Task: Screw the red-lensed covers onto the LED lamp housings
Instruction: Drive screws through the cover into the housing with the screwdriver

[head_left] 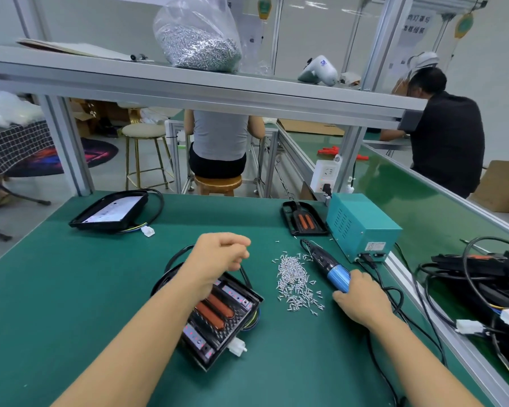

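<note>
A black lamp housing with its red-lensed cover (218, 315) lies on the green mat in front of me, with its black cable looped behind it. My left hand (221, 252) hovers above its far end, fingers curled; whether it holds a screw I cannot tell. A pile of small silver screws (296, 282) lies to the right of the lamp. My right hand (360, 301) grips the blue handle of the electric screwdriver (325, 264), which lies on the mat pointing away from me. A second red-lensed cover (303, 221) rests at the back. An open housing (109, 212) sits at the back left.
A teal power supply box (362, 224) stands at the right rear, wired to the screwdriver. More housings and cables (482, 277) lie on the conveyor at right. A bag of screws (197, 39) sits on the overhead shelf. Two people work beyond the bench.
</note>
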The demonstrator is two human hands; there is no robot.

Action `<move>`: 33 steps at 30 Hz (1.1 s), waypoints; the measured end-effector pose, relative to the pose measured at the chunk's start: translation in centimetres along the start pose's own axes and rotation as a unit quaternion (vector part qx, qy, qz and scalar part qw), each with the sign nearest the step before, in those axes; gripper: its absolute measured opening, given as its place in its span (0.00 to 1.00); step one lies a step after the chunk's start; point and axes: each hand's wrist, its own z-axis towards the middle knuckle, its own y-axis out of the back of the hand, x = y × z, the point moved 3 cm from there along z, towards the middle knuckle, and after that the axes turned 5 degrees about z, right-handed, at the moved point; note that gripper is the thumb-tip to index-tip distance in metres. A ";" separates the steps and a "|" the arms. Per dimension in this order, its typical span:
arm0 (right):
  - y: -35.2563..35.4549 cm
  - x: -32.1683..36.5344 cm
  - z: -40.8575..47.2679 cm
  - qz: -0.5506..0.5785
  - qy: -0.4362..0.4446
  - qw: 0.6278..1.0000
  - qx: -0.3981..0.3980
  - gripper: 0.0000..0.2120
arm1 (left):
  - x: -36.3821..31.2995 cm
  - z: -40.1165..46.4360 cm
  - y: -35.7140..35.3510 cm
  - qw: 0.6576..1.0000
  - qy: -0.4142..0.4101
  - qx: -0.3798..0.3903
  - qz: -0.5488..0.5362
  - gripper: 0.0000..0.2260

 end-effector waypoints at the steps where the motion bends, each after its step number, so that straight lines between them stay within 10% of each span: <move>1: 0.1 0.0 0.1 -0.003 -0.002 1.000 0.008 0.19 | 0.1 -0.4 1.1 1.000 0.001 -0.006 -0.029 0.09; 6: 0.4 -0.3 0.7 -0.013 -0.008 0.999 0.044 0.18 | 2.0 -2.7 6.8 0.989 -0.028 -0.109 -0.094 0.06; 18: 1.2 -0.5 1.7 0.063 -0.039 0.994 0.082 0.17 | 7.3 -6.1 4.5 0.944 -0.149 -0.243 0.169 0.08; 28: 1.7 -0.8 1.0 0.172 -0.085 0.980 0.058 0.40 | 7.0 -6.1 4.1 0.937 -0.142 -0.283 0.149 0.09; 33: 3.8 -0.7 -0.1 0.321 -0.112 0.937 0.086 0.22 | 6.1 -6.3 5.3 0.958 -0.092 -0.272 0.011 0.10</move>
